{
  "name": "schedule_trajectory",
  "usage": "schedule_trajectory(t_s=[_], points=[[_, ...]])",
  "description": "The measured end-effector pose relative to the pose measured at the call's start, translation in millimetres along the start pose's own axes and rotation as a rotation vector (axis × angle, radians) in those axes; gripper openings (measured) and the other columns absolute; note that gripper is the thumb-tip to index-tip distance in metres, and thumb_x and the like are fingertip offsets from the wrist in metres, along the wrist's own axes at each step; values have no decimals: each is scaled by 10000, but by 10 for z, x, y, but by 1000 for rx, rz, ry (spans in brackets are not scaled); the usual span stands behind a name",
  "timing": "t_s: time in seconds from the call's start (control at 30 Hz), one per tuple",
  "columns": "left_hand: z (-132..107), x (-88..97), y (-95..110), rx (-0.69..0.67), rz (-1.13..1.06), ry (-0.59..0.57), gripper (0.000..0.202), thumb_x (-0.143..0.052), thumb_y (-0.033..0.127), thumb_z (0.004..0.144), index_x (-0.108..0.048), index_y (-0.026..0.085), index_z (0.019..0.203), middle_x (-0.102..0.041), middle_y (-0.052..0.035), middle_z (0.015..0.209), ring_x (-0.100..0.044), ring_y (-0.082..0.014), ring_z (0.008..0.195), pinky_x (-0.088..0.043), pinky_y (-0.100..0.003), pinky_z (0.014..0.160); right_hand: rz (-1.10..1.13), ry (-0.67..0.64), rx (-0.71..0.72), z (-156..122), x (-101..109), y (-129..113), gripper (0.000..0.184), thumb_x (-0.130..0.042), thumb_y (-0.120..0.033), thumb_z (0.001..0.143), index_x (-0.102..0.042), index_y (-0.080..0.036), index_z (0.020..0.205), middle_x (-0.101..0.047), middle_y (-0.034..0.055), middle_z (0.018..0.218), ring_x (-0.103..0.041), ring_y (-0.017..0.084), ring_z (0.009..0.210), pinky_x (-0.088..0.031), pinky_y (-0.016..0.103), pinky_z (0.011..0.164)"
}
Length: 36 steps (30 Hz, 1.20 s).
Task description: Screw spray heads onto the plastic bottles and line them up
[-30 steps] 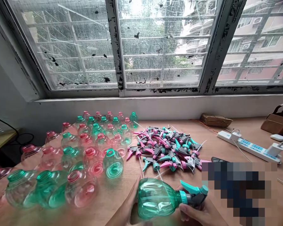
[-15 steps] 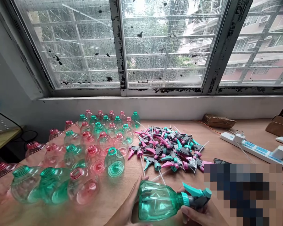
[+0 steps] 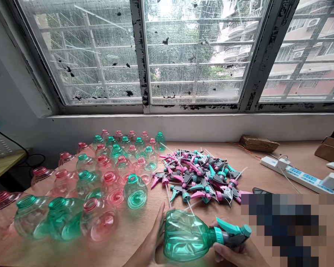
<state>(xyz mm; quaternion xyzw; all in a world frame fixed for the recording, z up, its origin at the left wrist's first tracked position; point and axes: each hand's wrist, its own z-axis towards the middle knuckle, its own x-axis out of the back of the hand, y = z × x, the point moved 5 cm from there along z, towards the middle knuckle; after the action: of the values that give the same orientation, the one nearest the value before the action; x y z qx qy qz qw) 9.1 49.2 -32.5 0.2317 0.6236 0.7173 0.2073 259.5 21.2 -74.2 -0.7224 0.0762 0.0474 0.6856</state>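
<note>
I find the transparent green plastic spray bottle (image 3: 186, 237) at the lower centre of the frame, lying on its side in the air above the light wood worktop (image 3: 136, 230), base to the left. Its turquoise-and-black trigger spray head (image 3: 235, 234) is seated at the neck and points right. My right hand (image 3: 236, 254) is closed about the neck and the underside of that head. My left hand (image 3: 153, 237) is curved, partly spread, at the base; whether it grips the plastic I cannot tell. Rows of headless clear green and pink bottles (image 3: 100, 218) stand across the left of the frame. Just beyond the held bottle lies a heap of pink, turquoise and black spray heads (image 3: 197, 172). A white power strip (image 3: 297, 176) is recorded at right.
</note>
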Motion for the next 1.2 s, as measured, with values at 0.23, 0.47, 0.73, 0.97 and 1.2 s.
schedule_trajectory(t_s=[0.23, 0.47, 0.73, 0.97, 1.2], points=[[-10, 42, -75, -54, 91, 12, 969, -711, 523, 879, -100, 417, 1624, -241, -64, 1724, -333, -366, 1544, -235, -548, 1265, -52, -28, 10, 13, 14, -8, 499, -858, -610, 705, -769, -193, 962, -731, 17, 569, -674, 215, 547, -548, 328, 558], [-15, 49, -141, -83, 24, -14, 1198, -829, 512, 778, 29, 448, 1612, -204, -92, 1726, -401, -383, 1505, -337, -556, 1216, -66, -32, 5, 30, 2, 8, 527, -865, -631, 676, -774, -210, 978, -716, 5, 576, -669, 212, 546, -570, 326, 545], [-14, 72, -131, -43, 56, -58, 1028, -730, 473, 889, -19, 399, 1628, -195, -101, 1730, -385, -373, 1514, -317, -535, 1231, -107, -48, -9, 17, -15, -65, 523, -822, -640, 726, -803, -189, 990, -711, 25, 559, -666, 221, 529, -546, 322, 522], [-18, 79, -174, -105, 97, -66, 1143, -747, 488, 868, 115, 394, 1613, -108, -94, 1748, -279, -379, 1559, -251, -548, 1252, -39, -77, 0, 40, -11, -12, 421, -892, -564, 682, -750, -195, 829, -690, -9, 574, -646, 178, 522, -546, 290, 528], [-38, 71, -76, -67, 188, -41, 928, -584, 493, 975, 60, 363, 1630, -105, -80, 1753, -196, -351, 1590, -108, -535, 1292, -48, -103, 1, 37, 2, 27, 465, -837, -571, 763, -760, -162, 970, -706, 8, 534, -618, 162, 494, -494, 264, 502]])
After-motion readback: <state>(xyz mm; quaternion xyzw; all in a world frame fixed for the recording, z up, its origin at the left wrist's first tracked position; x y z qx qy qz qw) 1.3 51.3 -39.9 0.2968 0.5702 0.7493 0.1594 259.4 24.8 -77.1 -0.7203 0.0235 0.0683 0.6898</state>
